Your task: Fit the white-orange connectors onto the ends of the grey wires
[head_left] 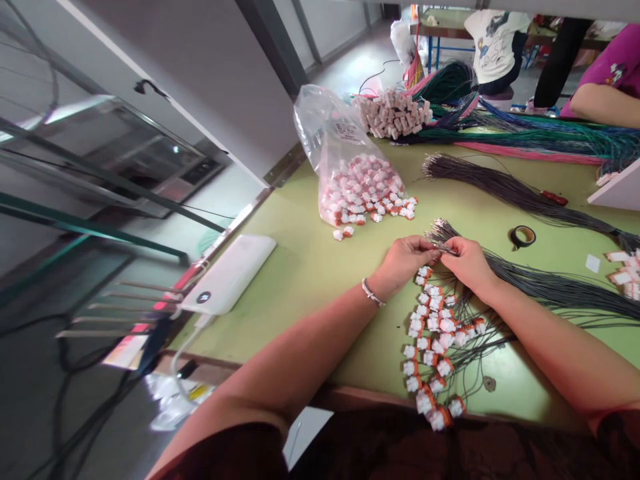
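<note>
My left hand (pixel 406 261), with a white band at its wrist, has its fingers pinched together beside the metal-tipped ends of a dark wire bundle (pixel 533 279). What sits between those fingertips is too small to make out. Close against it, my right hand (pixel 467 263) is closed on dark wires near their tips. Bare metal terminals (pixel 443 230) fan out just beyond both hands. Below them lies a cluster of white-and-orange connectors (pixel 434 325), several with dark wires running out to the right.
A clear plastic bag (pixel 345 160) spills similar connectors at the back. Elsewhere on the green table are a white power bank (pixel 231 275) with a cable, a tape roll (pixel 521 237), another dark wire bundle (pixel 500 187) and coloured wires (pixel 525 138). A person's arm (pixel 607 103) is at upper right.
</note>
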The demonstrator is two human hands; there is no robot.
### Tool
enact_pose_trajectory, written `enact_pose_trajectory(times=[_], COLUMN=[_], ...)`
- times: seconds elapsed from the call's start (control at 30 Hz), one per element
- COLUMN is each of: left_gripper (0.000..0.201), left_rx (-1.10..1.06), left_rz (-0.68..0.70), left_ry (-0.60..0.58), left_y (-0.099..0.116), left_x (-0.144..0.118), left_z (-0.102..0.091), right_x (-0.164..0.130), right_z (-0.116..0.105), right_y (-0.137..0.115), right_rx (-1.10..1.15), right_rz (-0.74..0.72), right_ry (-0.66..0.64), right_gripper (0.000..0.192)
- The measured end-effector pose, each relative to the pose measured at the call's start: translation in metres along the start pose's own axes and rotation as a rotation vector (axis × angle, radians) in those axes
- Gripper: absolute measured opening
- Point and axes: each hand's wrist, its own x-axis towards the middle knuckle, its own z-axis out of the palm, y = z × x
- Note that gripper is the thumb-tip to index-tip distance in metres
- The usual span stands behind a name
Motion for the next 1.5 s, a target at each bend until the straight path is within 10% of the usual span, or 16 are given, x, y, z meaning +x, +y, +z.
enact_pose_trajectory(times=[0.2,0.4,0.6,0.83,1.07,1.3,1.5], left_gripper=[0.018,0.008,0.021,0.029,0.02,0.018,0.014], left_rx=[0.175,0.61,1.129,1.454,0.902,-0.116,-0.328], left_rz=[-0.001,0.16,0.435,0.275,0.329,-0.149,-0.209], left_ry=[-0.1,-0.592,0.369,0.246,0.257,-0.061,-0.1], left_y=[0.014,0.04,0.037,0.033,0.044,0.034,0.027], left_x=[-0.004,-0.01,0.021,0.035,0.011,-0.004,-0.002], left_z=[-0.007,-0.027,-0.074,-0.086,-0.065,-0.026,-0.025], right_x=[0.0,0.003,0.001,0.001,0.001,-0.002,-0.002], right_z=[-0.006,-0.01,-0.006,-0.003,-0.004,-0.003,-0.002], right_y=[0.003,0.004,0.002,0.005,0.004,-0.001,-0.004], right_rx=[0.092,0.336,0.382,0.256,0.127,0.155,0.125], right_rz=[-0.019,0.061,0.074,0.004,-0.051,-0.024,-0.017], right_ry=[-0.019,0.016,-0.001,0.049,0.021,0.049,0.081], right_gripper=[0.013,0.025,0.02,0.015,0.02,0.021,0.02])
